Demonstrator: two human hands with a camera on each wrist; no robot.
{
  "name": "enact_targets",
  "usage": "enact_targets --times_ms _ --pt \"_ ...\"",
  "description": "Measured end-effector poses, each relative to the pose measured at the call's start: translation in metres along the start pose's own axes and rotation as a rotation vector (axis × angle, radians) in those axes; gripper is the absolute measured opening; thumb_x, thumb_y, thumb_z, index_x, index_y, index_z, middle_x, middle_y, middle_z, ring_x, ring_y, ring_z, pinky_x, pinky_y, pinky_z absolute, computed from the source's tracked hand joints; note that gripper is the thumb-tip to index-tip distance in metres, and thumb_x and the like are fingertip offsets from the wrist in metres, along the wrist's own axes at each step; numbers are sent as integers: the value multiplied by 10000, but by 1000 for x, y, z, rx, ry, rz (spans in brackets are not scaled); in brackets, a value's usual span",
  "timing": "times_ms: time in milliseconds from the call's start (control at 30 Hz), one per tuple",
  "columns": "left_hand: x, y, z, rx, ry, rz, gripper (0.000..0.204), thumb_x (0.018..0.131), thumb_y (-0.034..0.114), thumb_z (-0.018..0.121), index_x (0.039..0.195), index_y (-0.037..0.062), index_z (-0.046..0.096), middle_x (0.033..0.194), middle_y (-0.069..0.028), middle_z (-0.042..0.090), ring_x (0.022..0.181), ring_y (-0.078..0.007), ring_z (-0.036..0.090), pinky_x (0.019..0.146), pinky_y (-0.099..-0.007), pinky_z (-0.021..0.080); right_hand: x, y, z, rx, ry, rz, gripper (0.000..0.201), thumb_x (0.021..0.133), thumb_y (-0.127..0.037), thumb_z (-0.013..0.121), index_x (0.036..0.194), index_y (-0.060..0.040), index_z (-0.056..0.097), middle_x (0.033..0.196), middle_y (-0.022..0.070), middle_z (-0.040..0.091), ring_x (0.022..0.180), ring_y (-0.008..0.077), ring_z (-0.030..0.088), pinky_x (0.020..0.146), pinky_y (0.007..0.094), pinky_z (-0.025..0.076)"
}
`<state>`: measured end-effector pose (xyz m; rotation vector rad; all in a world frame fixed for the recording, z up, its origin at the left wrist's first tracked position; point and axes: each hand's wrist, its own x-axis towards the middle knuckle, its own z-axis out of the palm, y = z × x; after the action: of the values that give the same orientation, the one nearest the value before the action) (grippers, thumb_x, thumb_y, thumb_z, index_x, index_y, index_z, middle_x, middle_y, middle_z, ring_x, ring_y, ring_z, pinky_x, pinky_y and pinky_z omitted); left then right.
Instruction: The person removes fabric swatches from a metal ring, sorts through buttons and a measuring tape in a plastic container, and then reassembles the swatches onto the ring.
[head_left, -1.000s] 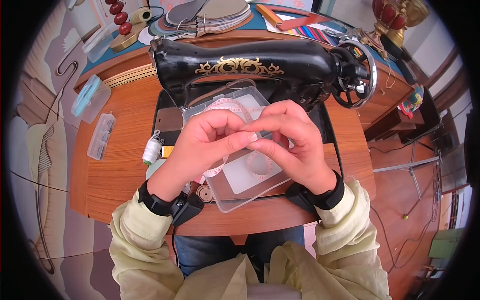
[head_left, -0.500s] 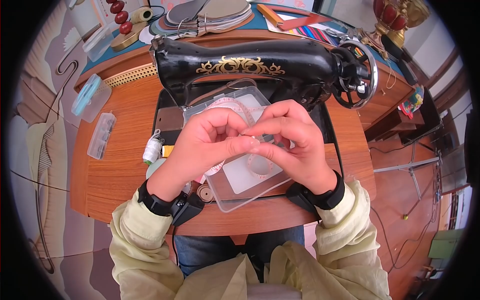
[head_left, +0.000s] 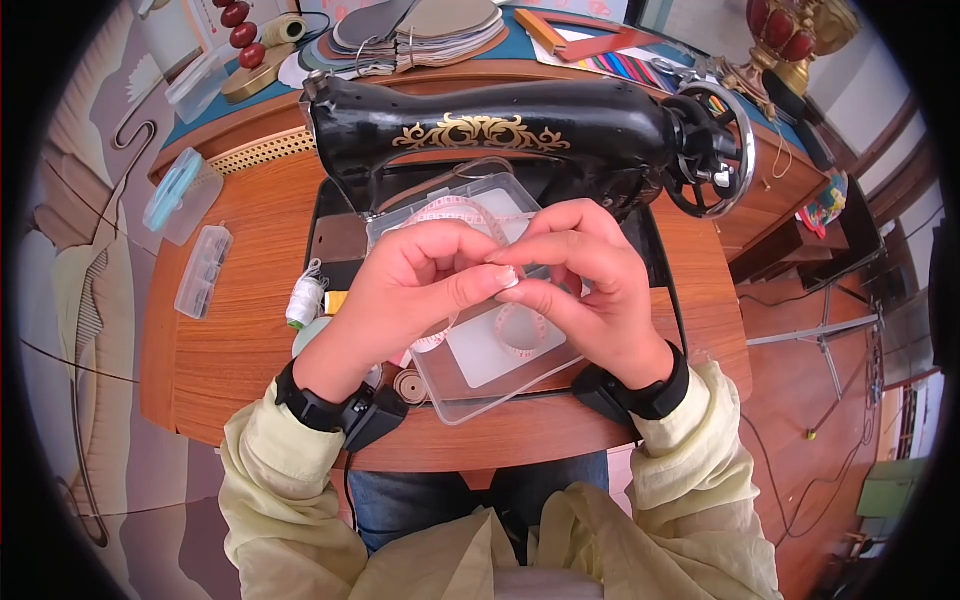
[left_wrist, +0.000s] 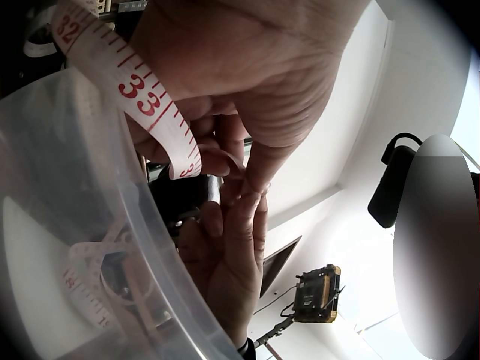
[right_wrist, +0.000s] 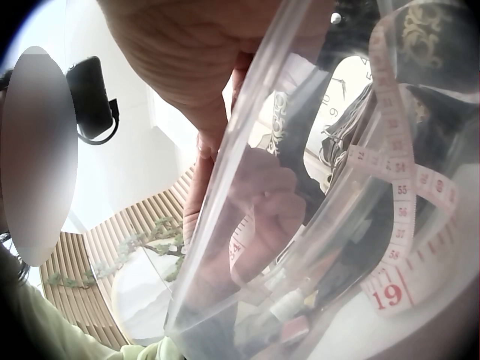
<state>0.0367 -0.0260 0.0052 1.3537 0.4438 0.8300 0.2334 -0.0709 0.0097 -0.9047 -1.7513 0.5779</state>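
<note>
Both hands meet in front of the sewing machine, over a clear plastic box [head_left: 462,410]. A white tape measure [head_left: 455,208] with red figures loops up out of the box to the fingertips. My left hand [head_left: 415,290] pinches it between thumb and fingers; in the left wrist view the tape [left_wrist: 139,94] runs past the 33 mark into those fingers. With thumb and index finger my right hand [head_left: 600,285] pinches at the same spot, its fingertips against the left ones. The pinched part is mostly hidden. More tape [right_wrist: 403,199] lies coiled inside the box.
A black sewing machine [head_left: 480,125] with a handwheel [head_left: 745,150] stands just behind the box. White thread [head_left: 305,300], a wooden spool [head_left: 409,386] and a clear compartment case [head_left: 203,272] lie to the left. Fabric swatches [head_left: 410,40] are stacked at the back.
Fingertips shift slightly: the thumb tips met half a second ago, and now the left thumb sits a little above the right one. The box and other things stay put.
</note>
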Motion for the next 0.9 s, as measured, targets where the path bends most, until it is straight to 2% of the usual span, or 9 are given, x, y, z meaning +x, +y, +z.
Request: enact_targets --times_ms 33,133,233,533,733,900 --pt "0 -1 -1 -16 -7 8 94 919 82 645 973 5 643 888 7 640 782 -25 574 657 -179 453 0 -1 0 0 -5 30 287 729 -38 773 1004 -103 727 925 30 577 879 163 562 715 280 481" --pt "0 -3 -4 -16 -6 0 83 915 90 655 944 14 638 859 22 625 754 -15 552 636 -174 438 1 3 1 -6 -1 -65 291 730 -37 772 1009 -106 726 921 28 577 871 162 561 706 280 479" --pt "0 -4 -5 11 -2 6 81 909 93 666 917 20 631 833 36 607 726 -5 526 613 -169 417 1 3 1 -7 -6 -70 288 732 -36 770 1008 -105 725 917 26 577 873 165 564 710 282 479" --pt "0 2 2 -5 11 13 127 917 71 641 1012 -13 650 978 -41 668 899 -76 626 783 -220 509 0 5 1 -16 28 -47 256 761 -40 759 1006 -103 717 946 24 587 716 95 501 549 228 403" --pt "1 -1 0 -30 -11 37 131 911 73 650 1012 -11 637 965 -32 658 876 -66 615 761 -213 500 0 2 0 -21 11 -16 267 757 -50 764 1014 -108 720 943 22 584 755 107 517 570 234 418" --pt "1 -2 -3 -35 -21 36 124 898 81 672 983 1 630 920 -8 638 836 -48 593 721 -200 481 1 2 0 -21 -11 -65 283 741 -37 765 1012 -113 727 933 25 581 825 135 553 634 254 462"
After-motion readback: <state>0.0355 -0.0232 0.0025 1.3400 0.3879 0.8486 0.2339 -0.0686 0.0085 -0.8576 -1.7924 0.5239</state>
